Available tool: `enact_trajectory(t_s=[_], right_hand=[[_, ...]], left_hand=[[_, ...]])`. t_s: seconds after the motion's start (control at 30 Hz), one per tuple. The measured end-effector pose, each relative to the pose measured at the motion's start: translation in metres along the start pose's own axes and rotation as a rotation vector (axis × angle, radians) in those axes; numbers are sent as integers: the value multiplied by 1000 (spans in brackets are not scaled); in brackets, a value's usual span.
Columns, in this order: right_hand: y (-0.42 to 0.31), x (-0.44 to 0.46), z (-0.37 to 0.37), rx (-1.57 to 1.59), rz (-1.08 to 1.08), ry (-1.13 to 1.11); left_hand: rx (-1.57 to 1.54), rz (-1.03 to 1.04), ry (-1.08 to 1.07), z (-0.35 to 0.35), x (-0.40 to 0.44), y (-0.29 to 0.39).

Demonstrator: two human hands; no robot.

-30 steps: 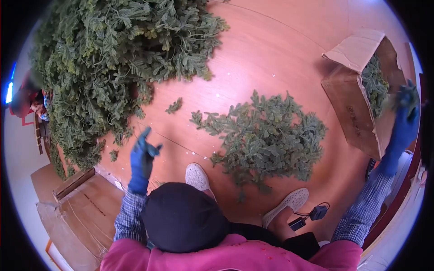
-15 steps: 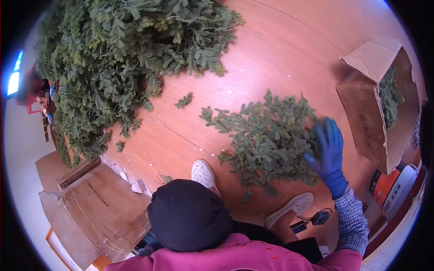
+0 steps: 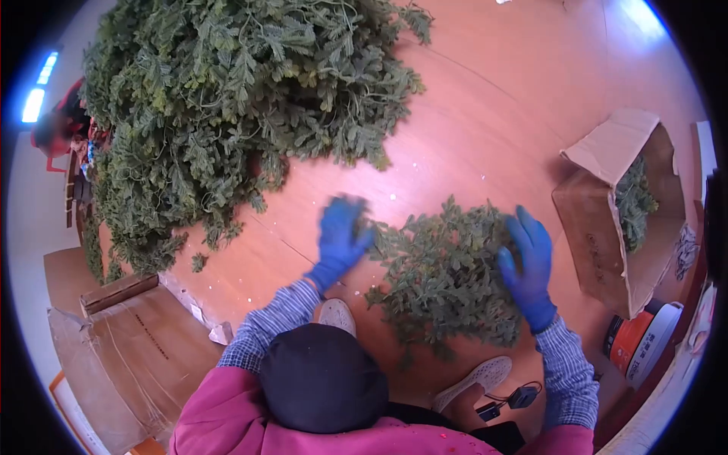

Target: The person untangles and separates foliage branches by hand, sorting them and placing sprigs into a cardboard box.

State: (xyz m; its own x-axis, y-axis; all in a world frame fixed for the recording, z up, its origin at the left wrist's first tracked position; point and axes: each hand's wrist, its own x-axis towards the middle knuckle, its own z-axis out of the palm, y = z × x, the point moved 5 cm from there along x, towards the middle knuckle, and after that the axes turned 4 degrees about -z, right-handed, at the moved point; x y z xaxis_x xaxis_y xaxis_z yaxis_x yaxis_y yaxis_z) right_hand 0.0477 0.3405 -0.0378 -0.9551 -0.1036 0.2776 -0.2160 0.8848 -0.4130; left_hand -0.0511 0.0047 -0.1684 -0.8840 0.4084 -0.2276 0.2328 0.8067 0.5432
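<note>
A small heap of green leafy sprigs lies on the reddish floor in front of the shoes. At its left edge is my left hand in a blue glove. Motion smears those fingers, and whether they hold a sprig cannot be made out. On the heap's right side my right hand, also gloved in blue, rests against the leaves with its fingers apart. A much larger pile of the same greenery fills the upper left, beyond my left hand.
An open cardboard box with greenery inside stands at the right. Behind it sits an orange-and-white bucket. Another cardboard box lies at the lower left. A small black device with a cable is near the right shoe.
My left hand has come into view and reached the heap's left side. The loose sprig that lay left of the heap no longer shows. My right hand stays at the heap's right edge.
</note>
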Motion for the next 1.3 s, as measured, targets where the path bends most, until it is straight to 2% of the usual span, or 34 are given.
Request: enact_trajectory(t_s=[0.03,0.07,0.13,0.17,0.2,0.23,0.27,0.33,0.37,0.43,0.47,0.53,0.57,0.63,0.67,0.73,0.77,0.8,0.83,0.9,0.97,1.0,1.03,1.07,1.1,1.13,1.17,1.2,1.23,1.27,1.3], right_hand=[[-4,20,12,69,8,-19],[-9,43,31,142,18,-32],[-30,93,80,267,65,89],[-40,121,102,277,0,133],[-57,146,123,103,10,214],[-64,170,148,96,139,92],[-65,183,169,101,177,118],[-66,202,206,-166,228,-126],[-65,201,207,-168,226,-125],[-66,184,190,156,158,-119],[-64,172,181,140,142,-136],[-54,136,173,434,188,-252],[-45,113,173,423,186,-278],[-30,92,161,316,31,-33],[-27,85,163,317,25,-45],[-22,70,160,836,268,-88],[-21,67,153,839,280,-86],[-22,70,147,789,247,-160],[-23,73,143,739,210,-233],[-22,74,140,726,186,-244],[-20,81,131,706,155,-253],[-20,86,121,706,109,-269],[-18,89,113,706,68,-287],[5,88,110,710,224,-263],[34,89,108,713,381,-239],[35,105,80,904,405,-11],[36,121,52,1079,383,217],[32,121,52,1077,383,228],[25,119,50,737,284,152],[16,115,53,401,187,72],[1,102,68,362,79,-83]], left_hand=[[149,136,99,12,-17,37],[160,174,37,30,-30,54],[93,216,-28,33,-42,79],[18,232,-47,32,-42,83],[-50,250,-73,25,-39,85],[-70,262,-24,6,-35,92],[-46,289,-52,-2,-31,87],[-329,266,-5,-29,-25,72],[-425,150,121,-46,-30,62],[-615,-111,169,-70,-32,39],[-789,-204,187,-76,-31,29],[-865,-293,217,-89,-33,21],[-886,-311,219,-86,-35,13],[-958,-386,132,-77,-25,2],[-966,-397,137,-77,-20,3],[-784,-282,231,-91,-10,21],[-567,-125,333,-90,-2,16],[-564,-120,328,-102,14,29],[-84,212,432,-128,31,72],[410,533,509,-124,54,107],[517,786,327,-86,77,107],[515,791,327,-80,89,100],[470,562,103,-70,107,84],[421,330,-129,-57,113,65],[407,280,-76,-75,106,78],[408,281,-88,-69,104,65],[-187,179,-35,-67,108,38],[-778,68,20,-68,112,14],[-772,78,15,-73,114,3],[-951,-48,-54,-74,114,-14],[-1035,-112,-83,-79,110,-18]])
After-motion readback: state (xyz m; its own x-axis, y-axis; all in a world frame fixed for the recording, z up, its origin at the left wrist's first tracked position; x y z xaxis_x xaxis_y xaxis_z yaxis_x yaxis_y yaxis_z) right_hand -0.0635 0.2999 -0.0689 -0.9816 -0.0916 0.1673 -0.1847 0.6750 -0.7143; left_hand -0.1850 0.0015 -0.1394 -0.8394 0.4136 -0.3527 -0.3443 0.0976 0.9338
